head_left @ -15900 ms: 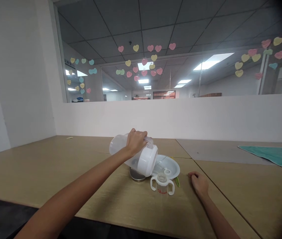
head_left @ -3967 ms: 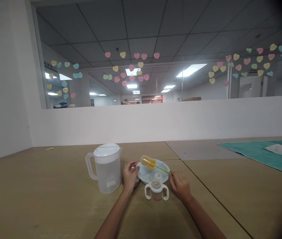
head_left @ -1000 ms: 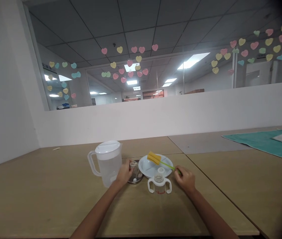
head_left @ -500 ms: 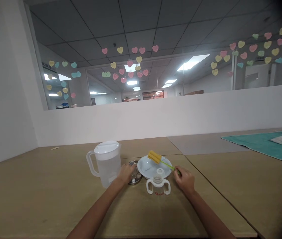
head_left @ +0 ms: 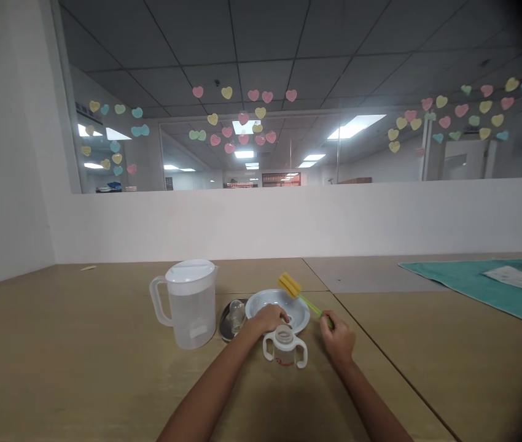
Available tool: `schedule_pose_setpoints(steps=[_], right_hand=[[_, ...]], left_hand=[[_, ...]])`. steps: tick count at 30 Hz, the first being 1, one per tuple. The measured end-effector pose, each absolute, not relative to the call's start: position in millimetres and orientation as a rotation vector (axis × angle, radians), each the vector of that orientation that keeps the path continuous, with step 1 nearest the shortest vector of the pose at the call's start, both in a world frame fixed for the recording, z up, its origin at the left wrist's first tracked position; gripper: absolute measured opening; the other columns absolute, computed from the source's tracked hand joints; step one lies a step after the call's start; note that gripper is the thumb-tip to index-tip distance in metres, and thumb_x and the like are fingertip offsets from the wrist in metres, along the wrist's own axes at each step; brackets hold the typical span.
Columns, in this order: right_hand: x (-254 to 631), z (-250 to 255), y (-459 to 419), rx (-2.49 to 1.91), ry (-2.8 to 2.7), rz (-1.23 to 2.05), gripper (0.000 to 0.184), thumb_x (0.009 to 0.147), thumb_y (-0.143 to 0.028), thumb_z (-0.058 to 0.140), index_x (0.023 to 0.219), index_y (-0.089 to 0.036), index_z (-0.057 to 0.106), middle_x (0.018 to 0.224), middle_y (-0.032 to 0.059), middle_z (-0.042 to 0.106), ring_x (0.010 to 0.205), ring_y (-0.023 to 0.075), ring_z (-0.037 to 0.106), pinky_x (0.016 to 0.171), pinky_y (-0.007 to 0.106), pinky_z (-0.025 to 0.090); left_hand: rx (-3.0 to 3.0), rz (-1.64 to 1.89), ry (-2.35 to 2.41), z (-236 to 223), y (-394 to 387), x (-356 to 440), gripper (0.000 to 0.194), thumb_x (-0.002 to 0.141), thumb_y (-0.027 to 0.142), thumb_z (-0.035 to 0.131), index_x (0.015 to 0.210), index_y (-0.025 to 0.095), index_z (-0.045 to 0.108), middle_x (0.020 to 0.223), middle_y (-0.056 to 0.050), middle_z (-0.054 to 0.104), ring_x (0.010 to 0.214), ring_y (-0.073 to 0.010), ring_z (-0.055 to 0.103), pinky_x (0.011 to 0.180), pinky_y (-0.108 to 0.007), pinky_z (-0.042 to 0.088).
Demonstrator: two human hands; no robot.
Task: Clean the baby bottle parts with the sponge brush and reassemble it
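Note:
My right hand [head_left: 338, 336] is closed around the green handle of a bottle brush [head_left: 311, 303]. The brush's yellow sponge head [head_left: 289, 285] is raised over the far rim of a white bowl [head_left: 252, 299]. Reaching over the bowl's near side, my left hand [head_left: 271, 317] has its fingers apart and curved down beside a small white ring-like piece [head_left: 290, 320]. Whether the fingertips touch it is unclear. Just in front stands an uncapped clear baby bottle [head_left: 284, 353] with two white handles. A clear dome-shaped cover [head_left: 237, 313] is on a small metal dish [head_left: 225, 328] left of the bowl.
A lidded translucent pitcher [head_left: 193, 307] stands at the left, close to the metal dish. On the far right lie a teal cloth [head_left: 454, 279] and a white cloth [head_left: 521, 280]. A white wall [head_left: 261, 224] with a window borders the table's back.
My left hand has left the clear cover on the metal dish and moved right, over the bowl to the white ring-like piece. My right hand still holds the brush. The view has shifted slightly.

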State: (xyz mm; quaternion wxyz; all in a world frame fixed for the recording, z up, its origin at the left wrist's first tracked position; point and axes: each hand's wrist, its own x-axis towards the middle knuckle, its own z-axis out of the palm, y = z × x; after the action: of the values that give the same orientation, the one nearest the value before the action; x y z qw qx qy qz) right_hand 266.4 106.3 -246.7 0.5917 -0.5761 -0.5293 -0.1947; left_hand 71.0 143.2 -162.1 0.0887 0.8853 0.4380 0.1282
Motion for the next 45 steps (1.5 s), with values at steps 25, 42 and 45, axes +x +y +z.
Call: schedule_pose_setpoints(steps=[25,42,45], right_hand=[[262.1,-248.6,108.6,-1.385,-1.272,-0.493,0.037,0.081,-0.035,0.038,0.071,-0.018,0.069,0.054,0.0045,0.064,0.046,0.0137,0.052,0.048,0.023,0.026],[263.6,-247.4,104.6,-1.376,-1.244,-0.385,0.037,0.079,-0.033,0.035,0.05,-0.018,0.053,0.044,0.0016,0.052,0.041,0.0113,0.042,0.046,0.023,0.023],[261.4,-249.4,105.0,-1.351,-1.332,-0.463,0.038,0.08,-0.033,0.036,0.051,-0.018,0.054,0.046,0.0023,0.055,0.044,0.0114,0.045,0.047,0.022,0.023]], left_hand=[[2.248,1.019,1.074,-128.2,130.8,42.1,0.033,0.086,0.038,0.041,0.103,0.016,0.059,0.106,-0.007,0.063,0.095,-0.0195,0.057,0.082,-0.027,0.044],[2.391,0.547,1.76,-134.4,129.3,-44.0,0.006,0.064,0.018,0.063,0.07,0.018,0.062,0.079,-0.005,0.068,0.08,-0.0233,0.062,0.075,-0.031,0.044],[2.376,0.484,1.803,-147.8,128.5,-46.6,0.02,0.058,0.015,0.066,0.077,0.02,0.063,0.082,-0.005,0.069,0.081,-0.0236,0.063,0.072,-0.029,0.045]])
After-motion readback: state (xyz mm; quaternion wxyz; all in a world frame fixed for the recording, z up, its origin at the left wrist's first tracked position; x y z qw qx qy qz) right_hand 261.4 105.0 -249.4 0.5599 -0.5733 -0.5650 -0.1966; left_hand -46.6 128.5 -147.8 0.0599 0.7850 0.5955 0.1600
